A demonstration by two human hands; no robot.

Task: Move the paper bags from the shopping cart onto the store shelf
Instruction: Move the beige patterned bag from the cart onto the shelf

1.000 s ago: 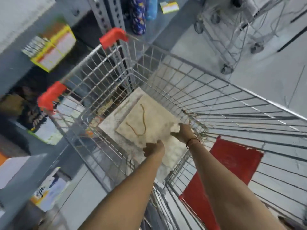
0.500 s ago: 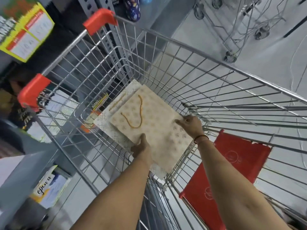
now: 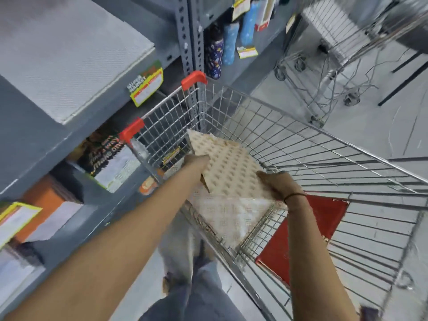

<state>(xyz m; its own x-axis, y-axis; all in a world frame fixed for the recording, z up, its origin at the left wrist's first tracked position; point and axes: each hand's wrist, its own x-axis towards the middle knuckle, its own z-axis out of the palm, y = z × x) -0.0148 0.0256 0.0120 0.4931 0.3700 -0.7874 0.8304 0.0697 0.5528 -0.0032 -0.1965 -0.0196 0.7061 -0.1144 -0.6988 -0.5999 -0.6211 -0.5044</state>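
Over cart (image 3: 301, 126): paper bag (image 3: 228, 169) gripped between left hand (image 3: 196, 162), right hand (image 3: 276, 185).

Pale grey floor (image 3: 361, 126), spare wire carts (image 3: 328, 54) behind

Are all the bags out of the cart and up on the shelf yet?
Not yet. No paper bag shows on the shelf. Both hands, left hand and right hand, hold one patterned bag lifted inside the cart. Another pale bag lies underneath, and a red bag waits in the cart.
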